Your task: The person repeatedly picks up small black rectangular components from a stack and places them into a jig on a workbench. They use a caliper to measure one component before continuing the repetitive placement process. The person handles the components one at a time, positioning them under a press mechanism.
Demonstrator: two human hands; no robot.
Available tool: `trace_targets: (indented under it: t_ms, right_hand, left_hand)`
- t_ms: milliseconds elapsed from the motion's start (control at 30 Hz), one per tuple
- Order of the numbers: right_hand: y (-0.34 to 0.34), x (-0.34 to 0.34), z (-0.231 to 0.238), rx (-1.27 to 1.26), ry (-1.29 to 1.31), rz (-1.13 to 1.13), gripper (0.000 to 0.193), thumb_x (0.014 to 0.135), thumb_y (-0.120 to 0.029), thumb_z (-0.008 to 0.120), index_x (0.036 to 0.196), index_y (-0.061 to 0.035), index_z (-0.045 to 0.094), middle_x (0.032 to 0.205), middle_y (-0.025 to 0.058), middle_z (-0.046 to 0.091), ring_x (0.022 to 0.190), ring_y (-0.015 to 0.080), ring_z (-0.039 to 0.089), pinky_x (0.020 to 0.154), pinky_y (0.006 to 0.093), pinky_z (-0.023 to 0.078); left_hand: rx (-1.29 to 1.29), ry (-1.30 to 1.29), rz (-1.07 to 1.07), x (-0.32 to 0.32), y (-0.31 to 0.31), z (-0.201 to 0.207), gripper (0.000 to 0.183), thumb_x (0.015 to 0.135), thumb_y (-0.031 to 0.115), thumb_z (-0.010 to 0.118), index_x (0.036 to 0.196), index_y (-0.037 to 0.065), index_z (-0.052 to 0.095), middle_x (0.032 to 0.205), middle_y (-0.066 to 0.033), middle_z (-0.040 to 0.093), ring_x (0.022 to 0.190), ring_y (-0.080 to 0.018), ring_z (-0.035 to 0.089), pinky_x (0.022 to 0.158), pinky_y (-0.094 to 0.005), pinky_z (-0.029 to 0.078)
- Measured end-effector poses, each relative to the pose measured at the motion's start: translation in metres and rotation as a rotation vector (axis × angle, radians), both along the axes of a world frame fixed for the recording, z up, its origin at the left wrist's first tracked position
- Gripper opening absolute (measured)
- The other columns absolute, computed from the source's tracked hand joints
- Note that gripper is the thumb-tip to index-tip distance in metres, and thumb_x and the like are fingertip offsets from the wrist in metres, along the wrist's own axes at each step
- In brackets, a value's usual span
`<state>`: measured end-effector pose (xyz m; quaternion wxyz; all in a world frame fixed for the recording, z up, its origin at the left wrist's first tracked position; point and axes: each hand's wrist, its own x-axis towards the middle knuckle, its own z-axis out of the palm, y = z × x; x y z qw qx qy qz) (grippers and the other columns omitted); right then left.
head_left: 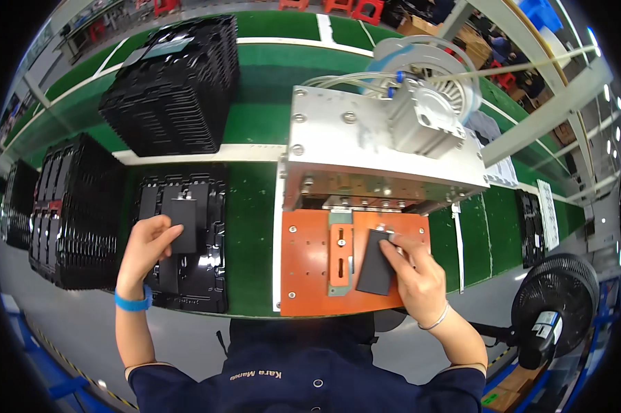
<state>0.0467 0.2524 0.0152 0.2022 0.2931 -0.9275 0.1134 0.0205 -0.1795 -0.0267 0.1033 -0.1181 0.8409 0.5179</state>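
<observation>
My left hand [148,246] is closed in a pinch at the left edge of a flat black rectangular pack [188,230] with small metallic tabs at its top end. This pack is over a black moulded tray [212,275], where other dark flat pieces lie in the slots. On the right, my right hand [418,275] grips a similar flat black pack [375,268] between thumb and fingers. That one is tilted above the orange plate [307,289] of the press, its tabbed end pointing away from me. A slotted orange block [340,255] is fixed to the plate just left of it.
The silver metal press [351,141], with a cylinder and air tubes, stands right behind the orange plate. Stacked black trays [169,96] rise at the back left, and more tray stacks [73,213] stand at the far left. A black fan [554,310] is at the lower right.
</observation>
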Motion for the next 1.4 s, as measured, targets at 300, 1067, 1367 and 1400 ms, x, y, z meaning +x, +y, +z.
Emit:
trace_targets:
  t_ms: [300,1067,1367,1400]
  right_hand:
    - [-0.01,-0.032,0.004,-0.144,-0.092,0.142,0.033,0.072,0.004,0.064,0.104,-0.0054,0.066,0.101,0.0042,0.063,0.085,0.0227,0.061,0.071,0.0328,0.053]
    - [-0.012,-0.037,-0.002,-0.064,-0.139,0.078,0.031,0.076,-0.007,0.072,0.107,-0.0138,0.071,0.112,0.0057,0.057,0.097,0.0266,0.054,0.084,0.0353,0.046]
    - [0.007,0.011,0.007,-0.146,-0.406,0.172,0.047,0.079,-0.024,0.077,0.118,-0.0042,0.063,0.13,0.0167,0.055,0.118,0.033,0.058,0.092,0.0394,0.051]
    - [0.007,0.011,0.003,-0.129,-0.369,0.176,0.046,0.078,-0.024,0.077,0.117,-0.0036,0.063,0.128,0.0181,0.056,0.118,0.0332,0.058,0.096,0.0397,0.051]
  left_hand:
    - [-0.172,-0.111,-0.064,-0.055,0.012,-0.025,0.034,0.091,0.028,0.068,0.069,0.004,0.058,0.054,-0.0016,0.058,0.043,-0.0076,0.056,0.037,-0.0202,0.039]
    - [-0.244,0.817,-1.176,0.002,0.181,0.025,0.063,0.081,0.058,0.067,0.124,0.013,0.064,0.137,-0.0107,0.053,0.131,-0.0312,0.046,0.109,-0.0561,0.029]
    - [-0.176,0.752,-1.188,-0.001,0.178,0.028,0.065,0.085,0.056,0.063,0.131,0.011,0.058,0.144,-0.0124,0.047,0.135,-0.0298,0.043,0.11,-0.0544,0.028]
    - [-0.178,0.739,-1.186,-0.002,0.177,0.03,0.066,0.085,0.057,0.063,0.132,0.011,0.057,0.145,-0.0124,0.047,0.136,-0.0304,0.041,0.111,-0.0548,0.026]
